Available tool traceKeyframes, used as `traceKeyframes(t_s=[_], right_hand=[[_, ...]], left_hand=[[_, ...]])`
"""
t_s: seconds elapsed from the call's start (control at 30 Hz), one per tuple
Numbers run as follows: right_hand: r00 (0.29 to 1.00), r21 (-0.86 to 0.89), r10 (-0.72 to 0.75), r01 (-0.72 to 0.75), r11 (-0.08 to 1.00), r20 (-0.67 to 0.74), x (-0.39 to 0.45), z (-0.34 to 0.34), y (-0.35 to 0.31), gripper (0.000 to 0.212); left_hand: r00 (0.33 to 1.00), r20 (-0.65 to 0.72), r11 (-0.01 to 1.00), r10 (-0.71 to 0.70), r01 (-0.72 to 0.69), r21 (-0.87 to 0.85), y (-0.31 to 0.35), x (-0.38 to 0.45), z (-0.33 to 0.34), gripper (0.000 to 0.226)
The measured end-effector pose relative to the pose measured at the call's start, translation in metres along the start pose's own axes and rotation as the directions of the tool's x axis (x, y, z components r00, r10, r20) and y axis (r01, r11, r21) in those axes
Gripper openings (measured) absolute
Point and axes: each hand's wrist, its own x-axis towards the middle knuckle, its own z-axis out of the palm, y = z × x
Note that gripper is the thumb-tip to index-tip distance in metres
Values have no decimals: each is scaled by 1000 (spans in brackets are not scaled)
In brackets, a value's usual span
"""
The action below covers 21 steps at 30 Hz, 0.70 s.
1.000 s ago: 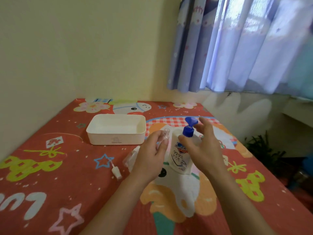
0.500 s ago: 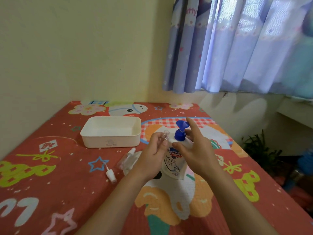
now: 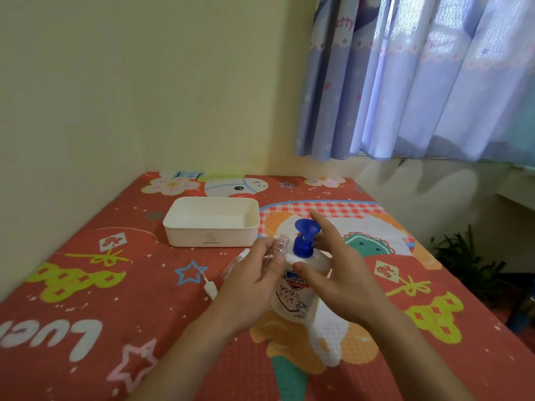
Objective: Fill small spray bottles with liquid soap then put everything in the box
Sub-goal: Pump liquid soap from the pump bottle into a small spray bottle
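Observation:
A white liquid soap bottle (image 3: 295, 293) with a blue pump head (image 3: 304, 238) stands on the red patterned mat. My left hand (image 3: 249, 282) holds a small clear spray bottle (image 3: 280, 246), uncapped, its mouth close to the left of the pump. My right hand (image 3: 341, 270) hovers at the pump's right side with fingers straight and thumb against the soap bottle's shoulder. A white spray cap with its tube (image 3: 209, 287) lies on the mat to the left. Another clear spray bottle (image 3: 236, 263) lies partly hidden behind my left hand.
An open white box (image 3: 211, 240) sits behind and to the left of the soap bottle. A yellow wall borders the mat on the left and back. Blue curtains (image 3: 419, 82) hang at the right, and a green plant (image 3: 463, 261) stands beyond the mat's right edge.
The view has shifted slightly. My left hand has brought the small bottle's mouth closer to the pump head, and my right hand stays beside the pump.

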Motion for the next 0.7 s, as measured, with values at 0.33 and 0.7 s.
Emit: traceKeyframes(t_s=[0.33, 0.7], right_hand=[[999, 115, -49, 47, 992, 7, 24, -22, -13, 30], [984, -15, -22, 19, 1000, -176, 27, -11, -18, 10]], left_hand=[[998, 43, 999, 46, -45, -29, 7, 8, -3, 21], [994, 70, 996, 85, -83, -29, 8, 5, -9, 24]])
